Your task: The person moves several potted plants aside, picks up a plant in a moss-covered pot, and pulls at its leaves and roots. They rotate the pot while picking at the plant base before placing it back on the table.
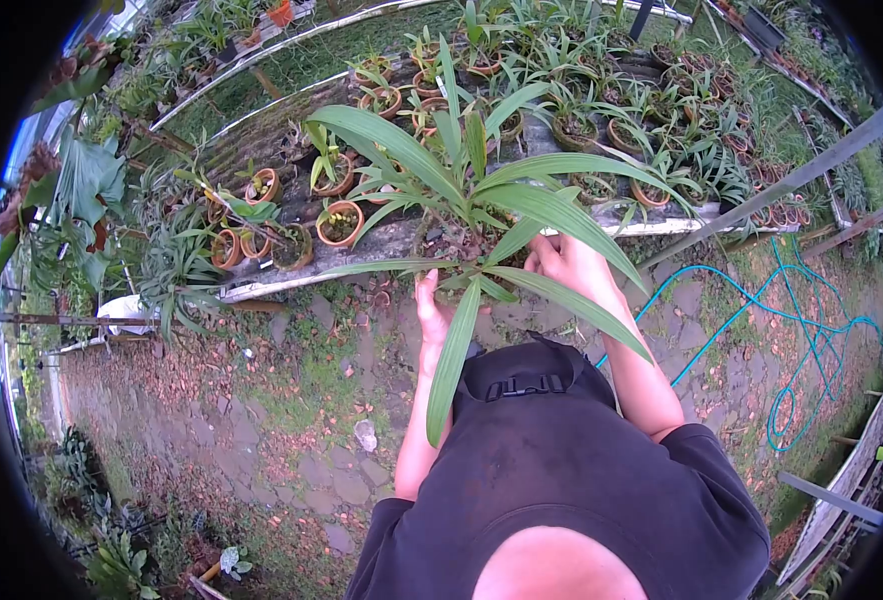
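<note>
A large plant with long, ribbed green leaves (pixel 461 200) stands in front of the body at the bench's near edge. My left hand (pixel 433 308) is at the left of its base, partly covered by the leaves; what it holds is hidden. On the right of the base is my right hand (pixel 561 262), its fingers bent in among the leaves and stems. The fingertips are partly hidden, and I cannot make out what they grip. The pot or root part below the leaves is mostly hidden.
A bench (pixel 251 290) holds several small potted plants, among them a terracotta pot (pixel 340 223) left of the large plant. A teal hose (pixel 731 300) lies coiled on the stone paving at the right. A metal bar (pixel 791 180) slants across the right side.
</note>
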### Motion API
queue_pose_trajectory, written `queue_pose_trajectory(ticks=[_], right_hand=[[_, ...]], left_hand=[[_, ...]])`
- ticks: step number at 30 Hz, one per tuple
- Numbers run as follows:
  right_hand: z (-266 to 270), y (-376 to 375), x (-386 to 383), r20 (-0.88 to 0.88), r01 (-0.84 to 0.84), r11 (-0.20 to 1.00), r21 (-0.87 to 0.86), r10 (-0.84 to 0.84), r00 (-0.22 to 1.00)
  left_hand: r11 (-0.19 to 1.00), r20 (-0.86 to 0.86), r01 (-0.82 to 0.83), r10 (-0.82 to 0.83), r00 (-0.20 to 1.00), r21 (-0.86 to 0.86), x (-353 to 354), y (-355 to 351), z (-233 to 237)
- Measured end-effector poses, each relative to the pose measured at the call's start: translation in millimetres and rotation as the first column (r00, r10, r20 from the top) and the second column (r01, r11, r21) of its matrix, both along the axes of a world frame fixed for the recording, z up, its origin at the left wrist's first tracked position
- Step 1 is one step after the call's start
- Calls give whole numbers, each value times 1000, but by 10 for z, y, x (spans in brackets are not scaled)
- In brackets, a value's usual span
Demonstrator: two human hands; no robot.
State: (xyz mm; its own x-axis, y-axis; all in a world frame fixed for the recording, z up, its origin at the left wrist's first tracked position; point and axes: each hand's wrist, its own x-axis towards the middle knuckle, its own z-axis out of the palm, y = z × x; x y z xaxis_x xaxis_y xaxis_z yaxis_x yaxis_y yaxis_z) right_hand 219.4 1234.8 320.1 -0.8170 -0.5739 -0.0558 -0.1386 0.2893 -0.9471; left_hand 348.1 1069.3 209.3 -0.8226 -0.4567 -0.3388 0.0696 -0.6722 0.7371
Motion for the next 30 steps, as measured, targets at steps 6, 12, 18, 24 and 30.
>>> queue_pose_trajectory(ticks=[6,12,18,24,30], right_hand=[[38,-58,-16,-20,139,960,-242,-148,989],[-684,-161,-422,-20,47,949,-312,-56,998],[-297,-122,-321,-170,-96,969,-229,57,984],[-195,-81,-292,-27,-75,941,-329,70,997],[-32,86,-324,-228,-90,993,-78,70,971]], left_hand=[[1000,9,8,-8,1000,4,4,-21,-32],[999,-45,42,-43,998,-26,20,-27,-59],[1000,-58,-9,7,998,-29,27,23,-1],[991,-67,-130,130,989,4,2,60,-12],[992,-144,-99,109,984,72,34,83,116]])
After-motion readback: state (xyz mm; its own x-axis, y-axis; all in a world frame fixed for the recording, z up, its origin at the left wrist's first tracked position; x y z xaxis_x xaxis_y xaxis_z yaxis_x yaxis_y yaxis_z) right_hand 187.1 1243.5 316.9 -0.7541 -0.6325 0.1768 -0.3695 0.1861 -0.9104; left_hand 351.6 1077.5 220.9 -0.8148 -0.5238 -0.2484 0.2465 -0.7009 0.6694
